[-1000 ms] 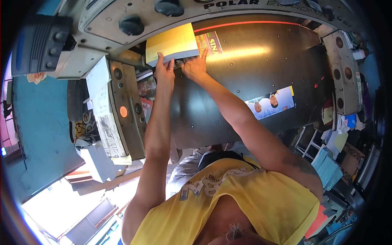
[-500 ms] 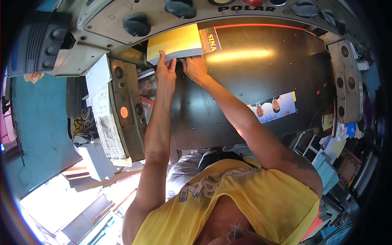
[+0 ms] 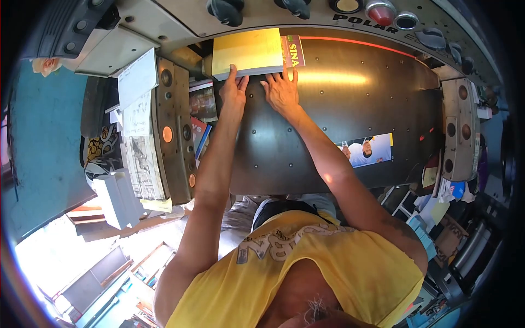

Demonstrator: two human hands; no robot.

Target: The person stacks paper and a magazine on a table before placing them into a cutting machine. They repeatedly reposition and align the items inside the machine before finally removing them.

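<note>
A thick stack of yellow-topped paper lies on the dark metal table, under the machine's front panel. My left hand is at the near edge of the stack, towards its left end. One finger reaches over the top edge and the others are stretched against the near side. My right hand has its fingers spread at the near right corner, some by the stack's edge and one reaching up beside a maroon printed sheet lettered "SINA". That sheet sticks out from the stack's right side.
A printed photo strip lies on the table by my right forearm, which partly covers it. Above are the POLAR machine's knobs and a red button. A side block with papers stands left. A red light line crosses the back.
My right hand has gone from curled fingers at the stack's near side to spread fingers at its right corner. My left hand stays at the near edge. The camera view has shifted slightly.
</note>
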